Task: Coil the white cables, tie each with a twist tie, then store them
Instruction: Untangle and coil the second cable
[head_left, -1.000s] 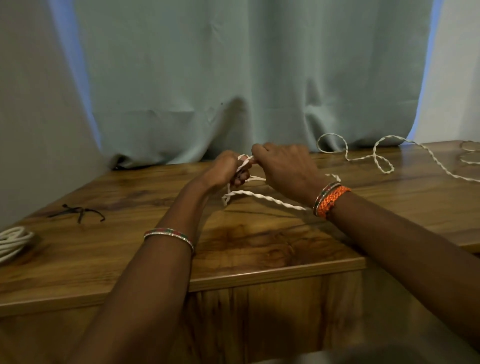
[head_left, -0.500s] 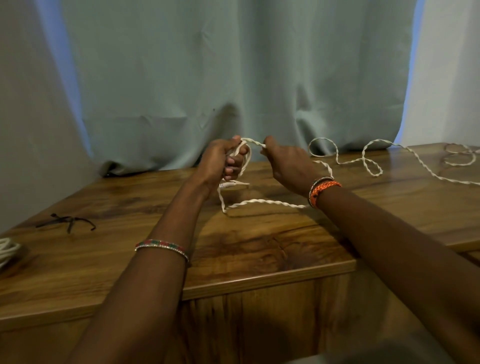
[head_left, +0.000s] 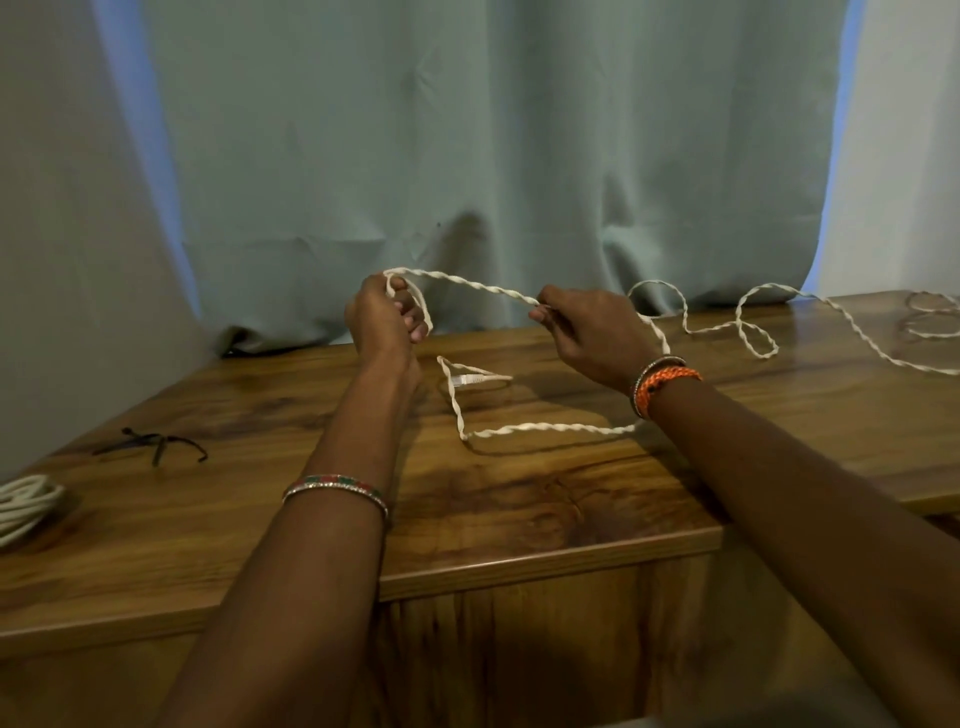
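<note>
Before a pale curtain (head_left: 467, 156), the wooden table (head_left: 519, 499) carries the white twisted cable (head_left: 540, 428) trailing rightward, its raised span grasped by left hand (head_left: 382, 322) and right hand (head_left: 592, 332), a coiled cable (head_left: 23, 504) far left, dark twist ties (head_left: 150, 444) beside it.

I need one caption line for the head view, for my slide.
Left hand and right hand stretch a twisted white cable above the wooden table.

We see a wooden worktop (head_left: 519, 499) with glossy grain | we see a pale grey-green curtain (head_left: 467, 156) hanging behind its far edge.
</note>
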